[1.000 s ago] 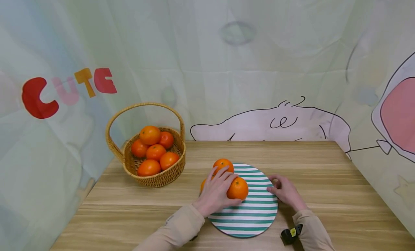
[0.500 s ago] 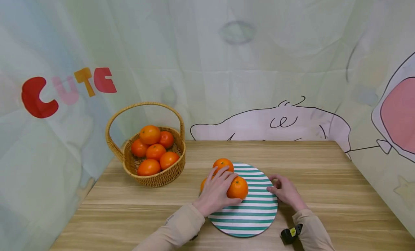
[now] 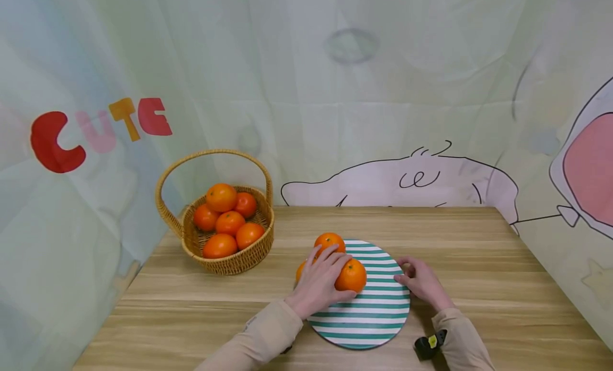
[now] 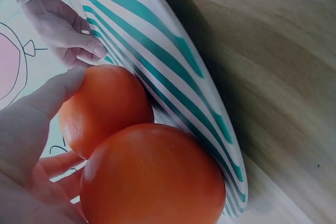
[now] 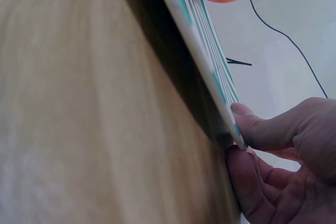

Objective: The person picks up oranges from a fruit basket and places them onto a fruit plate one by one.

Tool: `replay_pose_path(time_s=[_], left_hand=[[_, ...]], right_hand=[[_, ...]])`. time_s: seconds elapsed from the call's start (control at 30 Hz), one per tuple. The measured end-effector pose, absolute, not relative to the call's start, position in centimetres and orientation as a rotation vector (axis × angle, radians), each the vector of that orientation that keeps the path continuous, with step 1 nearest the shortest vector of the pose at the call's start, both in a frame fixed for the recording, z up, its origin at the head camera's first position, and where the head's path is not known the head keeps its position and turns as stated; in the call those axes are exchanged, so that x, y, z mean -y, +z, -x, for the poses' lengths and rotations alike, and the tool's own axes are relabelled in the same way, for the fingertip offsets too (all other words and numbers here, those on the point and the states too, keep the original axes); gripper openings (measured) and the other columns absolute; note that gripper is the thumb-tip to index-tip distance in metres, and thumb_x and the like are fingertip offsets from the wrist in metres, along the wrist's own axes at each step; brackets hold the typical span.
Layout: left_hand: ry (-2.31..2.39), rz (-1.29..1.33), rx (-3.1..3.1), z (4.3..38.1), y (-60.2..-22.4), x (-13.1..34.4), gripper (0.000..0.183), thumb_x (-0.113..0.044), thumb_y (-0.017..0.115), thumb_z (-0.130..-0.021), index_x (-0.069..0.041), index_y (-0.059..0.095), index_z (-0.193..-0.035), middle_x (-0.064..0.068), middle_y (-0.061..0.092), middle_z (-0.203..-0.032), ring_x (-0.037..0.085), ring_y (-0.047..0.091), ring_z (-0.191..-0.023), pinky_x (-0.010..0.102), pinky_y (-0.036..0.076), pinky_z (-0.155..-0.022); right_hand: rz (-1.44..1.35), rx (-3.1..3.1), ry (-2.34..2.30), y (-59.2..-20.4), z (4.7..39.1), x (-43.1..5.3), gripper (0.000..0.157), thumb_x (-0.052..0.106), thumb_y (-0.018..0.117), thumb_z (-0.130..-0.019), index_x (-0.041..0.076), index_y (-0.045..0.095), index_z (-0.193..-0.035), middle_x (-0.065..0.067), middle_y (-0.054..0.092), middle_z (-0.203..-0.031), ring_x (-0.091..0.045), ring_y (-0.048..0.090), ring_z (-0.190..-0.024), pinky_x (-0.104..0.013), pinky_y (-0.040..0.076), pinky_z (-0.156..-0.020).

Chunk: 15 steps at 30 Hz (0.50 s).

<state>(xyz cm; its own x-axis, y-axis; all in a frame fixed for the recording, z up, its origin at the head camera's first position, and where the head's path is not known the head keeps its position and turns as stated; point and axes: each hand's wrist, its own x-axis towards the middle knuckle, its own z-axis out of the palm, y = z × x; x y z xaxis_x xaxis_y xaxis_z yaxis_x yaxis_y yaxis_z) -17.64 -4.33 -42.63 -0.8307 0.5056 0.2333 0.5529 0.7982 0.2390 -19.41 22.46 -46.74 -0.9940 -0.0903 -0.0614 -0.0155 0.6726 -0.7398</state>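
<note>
A flat round plate [image 3: 369,320] with green and white stripes lies on the table, its edge slightly above the wood in the right wrist view. Three oranges sit together on its left part. My left hand [image 3: 318,283] is spread over them, thumb and fingers curled round the right-hand orange [image 3: 351,275]. Behind the fingers is the back orange [image 3: 330,243]; the left orange [image 4: 152,177] is mostly hidden in the head view. At the plate's right edge, my right hand [image 3: 421,283] pinches the rim, thumb [image 5: 262,129] on top and a finger [image 5: 244,174] below.
A wicker basket [image 3: 239,263] with a tall handle stands back left, holding several oranges [image 3: 230,222]. The wooden table [image 3: 479,243] runs back to a printed curtain [image 3: 306,94]. A black device [image 3: 430,345] is by the right sleeve.
</note>
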Motion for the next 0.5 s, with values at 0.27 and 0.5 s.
replay_pose_path(time_s=[0.27,0.5], left_hand=[[-0.462,0.841,2.838,17.68,-42.64,4.34,0.065,-0.049,0.079,-0.083,-0.018,0.059,-0.136,0.001,0.063,-0.137,0.025,0.041,-0.144,0.054,0.023,-0.122],[-0.455,0.838,2.842,17.62,-42.6,4.31,0.066,-0.049,0.079,-0.083,-0.018,0.058,-0.137,0.001,0.062,-0.138,0.024,0.04,-0.144,0.054,0.023,-0.122]], right_hand=[[0.103,-2.791,-1.23,-46.75,19.41,-22.47,0.036,0.006,0.069,-0.092,-0.004,0.06,-0.125,-0.007,0.052,-0.079,-0.017,0.049,-0.065,-0.026,0.044,-0.053],[0.108,-2.792,-1.227,-46.79,19.46,-22.5,0.035,0.006,0.069,-0.092,-0.004,0.06,-0.124,-0.007,0.052,-0.079,-0.018,0.049,-0.067,-0.027,0.046,-0.053]])
